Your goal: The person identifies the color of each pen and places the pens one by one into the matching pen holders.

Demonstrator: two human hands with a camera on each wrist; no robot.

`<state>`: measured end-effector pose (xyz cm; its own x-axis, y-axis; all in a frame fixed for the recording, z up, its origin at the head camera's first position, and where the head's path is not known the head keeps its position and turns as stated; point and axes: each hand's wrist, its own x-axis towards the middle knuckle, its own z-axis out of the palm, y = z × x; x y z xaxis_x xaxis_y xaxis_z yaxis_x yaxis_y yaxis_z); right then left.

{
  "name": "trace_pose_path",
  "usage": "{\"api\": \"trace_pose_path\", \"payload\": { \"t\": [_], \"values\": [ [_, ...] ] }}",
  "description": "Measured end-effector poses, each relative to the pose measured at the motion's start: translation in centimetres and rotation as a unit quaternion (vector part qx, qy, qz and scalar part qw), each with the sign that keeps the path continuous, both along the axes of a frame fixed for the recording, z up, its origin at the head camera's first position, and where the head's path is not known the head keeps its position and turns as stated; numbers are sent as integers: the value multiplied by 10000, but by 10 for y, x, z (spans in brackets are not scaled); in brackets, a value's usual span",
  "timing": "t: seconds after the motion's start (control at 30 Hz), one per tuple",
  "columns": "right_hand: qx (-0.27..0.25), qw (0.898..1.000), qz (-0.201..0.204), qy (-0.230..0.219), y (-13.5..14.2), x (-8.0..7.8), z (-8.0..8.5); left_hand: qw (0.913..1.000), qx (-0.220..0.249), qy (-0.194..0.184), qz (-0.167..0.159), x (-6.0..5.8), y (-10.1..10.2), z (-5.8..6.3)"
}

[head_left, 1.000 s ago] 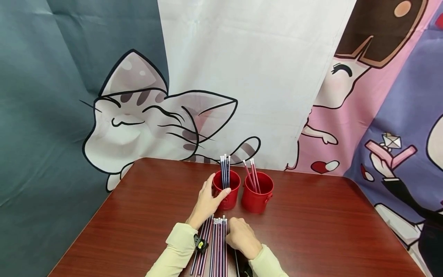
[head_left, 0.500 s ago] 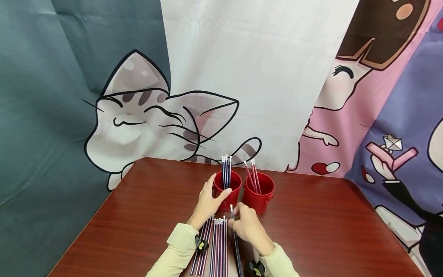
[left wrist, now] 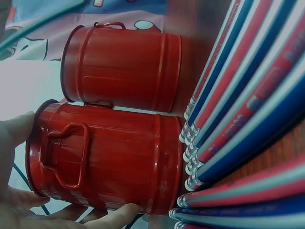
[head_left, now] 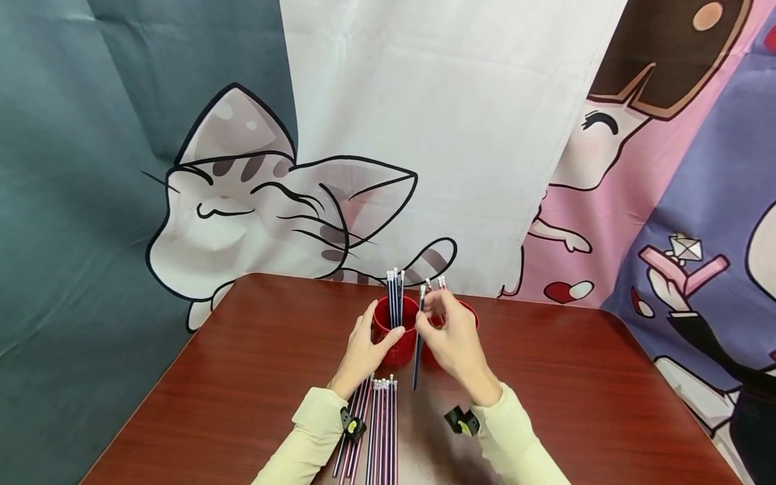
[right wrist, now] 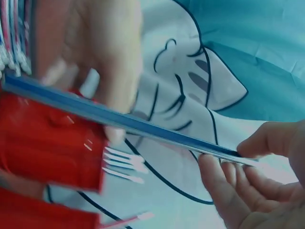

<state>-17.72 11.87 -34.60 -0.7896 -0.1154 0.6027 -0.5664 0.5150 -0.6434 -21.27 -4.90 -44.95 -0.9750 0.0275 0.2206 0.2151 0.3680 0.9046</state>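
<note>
My left hand (head_left: 360,353) grips the side of the left red bucket (head_left: 397,353), thumb on one side and fingers on the other. Several blue pencils (head_left: 394,303) stand in that bucket, eraser ends up. Between thumb and fingers my right hand (head_left: 455,340) pinches a blue pencil (head_left: 416,370) near its eraser end. It hangs almost upright, just right of the left bucket, and slants across the right wrist view. Partly hidden behind the right hand is the right red bucket (left wrist: 126,71), with a few red pencils (head_left: 442,281) in it.
Several red and blue pencils (head_left: 382,431) lie side by side on the brown table (head_left: 242,377), eraser ends toward the buckets. A second group of pencils (head_left: 358,434) lies at a slant beside them. A cartoon-printed cloth (head_left: 424,135) hangs behind the table.
My right hand has lifted a blue pencil off the table and moved up and forward to the buckets with it. The left hand stays on the left bucket.
</note>
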Motion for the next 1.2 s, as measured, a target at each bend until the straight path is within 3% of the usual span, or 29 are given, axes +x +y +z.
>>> {"api": "trace_pose_path", "payload": {
  "t": [0.13,0.23,0.37,0.47,0.63,0.97,1.2],
  "values": [
    [-52,9988,40,492,3,-14,19,10000,-27,-21,17,-1,0,1],
    [-193,9977,54,646,0,-13,41,10000,-28,5,-9,-2,-1,1],
    [-338,9962,29,805,-3,-24,53,10000,34,26,-58,-2,-1,2],
    [-302,9943,60,1022,-3,-41,47,10000,38,30,-69,-2,-1,1],
    [-270,9926,231,1157,-10,-50,39,10000,22,64,-41,-3,-1,0],
    [-270,9968,354,662,-12,-52,-3,9999,-123,104,11,-3,-1,0],
    [-80,9971,261,711,-13,-51,-26,9998,-154,116,-38,-3,-2,1]
  ]
}}
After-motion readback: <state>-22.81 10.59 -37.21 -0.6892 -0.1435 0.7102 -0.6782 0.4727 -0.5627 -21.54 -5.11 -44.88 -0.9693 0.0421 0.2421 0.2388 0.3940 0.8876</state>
